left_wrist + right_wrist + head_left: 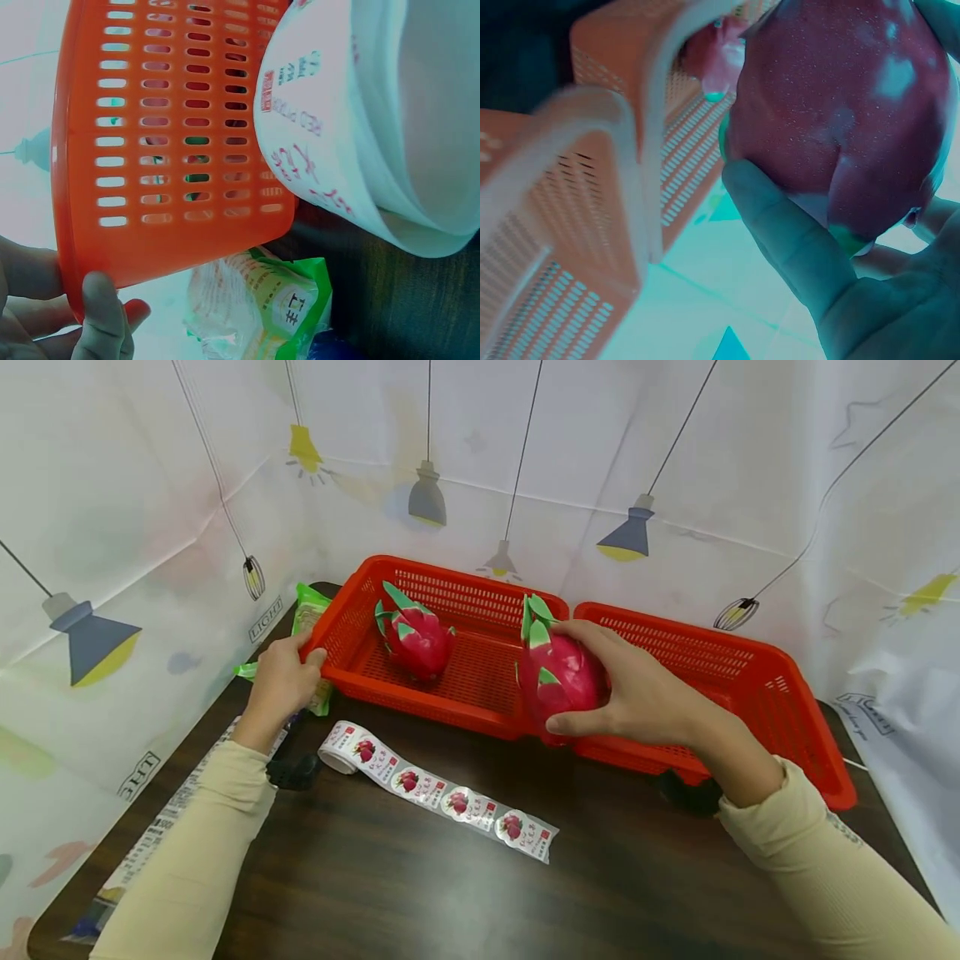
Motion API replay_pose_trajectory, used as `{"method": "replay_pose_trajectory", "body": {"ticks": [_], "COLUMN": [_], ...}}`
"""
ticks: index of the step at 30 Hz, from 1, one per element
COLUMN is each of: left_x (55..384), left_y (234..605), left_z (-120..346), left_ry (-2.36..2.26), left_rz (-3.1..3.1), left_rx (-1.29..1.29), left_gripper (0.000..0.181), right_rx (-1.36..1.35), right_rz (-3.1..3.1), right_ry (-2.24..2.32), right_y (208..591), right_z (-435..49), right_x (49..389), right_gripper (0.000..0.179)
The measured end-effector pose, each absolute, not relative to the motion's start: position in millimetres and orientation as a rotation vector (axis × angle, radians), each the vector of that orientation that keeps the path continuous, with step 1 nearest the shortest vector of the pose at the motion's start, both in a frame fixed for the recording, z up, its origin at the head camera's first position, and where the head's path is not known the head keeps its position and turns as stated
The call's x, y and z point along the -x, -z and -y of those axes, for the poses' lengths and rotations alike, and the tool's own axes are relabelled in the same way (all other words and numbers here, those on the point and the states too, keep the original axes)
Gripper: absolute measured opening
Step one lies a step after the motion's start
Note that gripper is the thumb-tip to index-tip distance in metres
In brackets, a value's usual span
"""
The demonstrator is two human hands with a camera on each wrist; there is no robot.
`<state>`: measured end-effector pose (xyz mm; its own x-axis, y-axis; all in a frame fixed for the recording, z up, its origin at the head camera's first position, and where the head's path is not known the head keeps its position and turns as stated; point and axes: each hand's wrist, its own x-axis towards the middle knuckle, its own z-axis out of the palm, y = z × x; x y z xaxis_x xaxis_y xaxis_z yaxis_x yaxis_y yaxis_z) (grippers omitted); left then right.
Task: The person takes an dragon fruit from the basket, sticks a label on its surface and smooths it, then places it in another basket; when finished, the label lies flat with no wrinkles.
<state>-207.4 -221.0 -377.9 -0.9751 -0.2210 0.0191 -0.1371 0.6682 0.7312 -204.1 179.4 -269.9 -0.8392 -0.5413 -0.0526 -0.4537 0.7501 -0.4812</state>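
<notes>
My right hand (pixel 622 685) grips a pink dragon fruit (pixel 566 672) with green leaf tips, held over where two red baskets meet. In the right wrist view the thumb and fingers curl round the same dragon fruit (pixel 840 112). My left hand (pixel 285 675) pinches the left end rim of the left red basket (pixel 465 714); the left wrist view shows thumb and fingers at the rim of this basket (pixel 180 255). A second dragon fruit (pixel 422 643) lies inside the left basket. The right red basket (pixel 757 693) stands beside it, partly hidden by my right arm.
A roll of dragon fruit stickers (pixel 442 797) lies partly unrolled in front of the left basket. Behind my left hand is a green-edged packet (pixel 318 697). A printed plastic packet (pixel 161 827) lies along the table's left edge. Patterned white sheeting (pixel 480 435) hangs around the table.
</notes>
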Motion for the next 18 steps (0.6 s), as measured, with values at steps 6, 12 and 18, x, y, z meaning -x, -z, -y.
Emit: {"method": "replay_pose_trajectory", "body": {"ticks": [6, 12, 18], "left_x": [207.2, 206.6, 205.8], "left_y": [378.8, 382.3, 380.8], "left_z": [222.1, 221.5, 221.0], "left_ry": [1.214, 1.201, 1.166], "left_rz": [2.762, 2.763, 2.774], "left_rx": [-0.271, -0.251, -0.236], "left_gripper": [0.054, 0.053, 0.053], "right_rx": [0.844, 0.797, 0.7], "right_rz": [-2.792, -2.8, -2.78], "right_ry": [0.746, 0.914, 0.95], "right_y": [279.6, 297.5, 314.9], "right_z": [-203.3, -223.7, -239.6], "right_x": [169.6, 123.7, 86.0], "right_gripper": [0.102, 0.106, 0.105]}}
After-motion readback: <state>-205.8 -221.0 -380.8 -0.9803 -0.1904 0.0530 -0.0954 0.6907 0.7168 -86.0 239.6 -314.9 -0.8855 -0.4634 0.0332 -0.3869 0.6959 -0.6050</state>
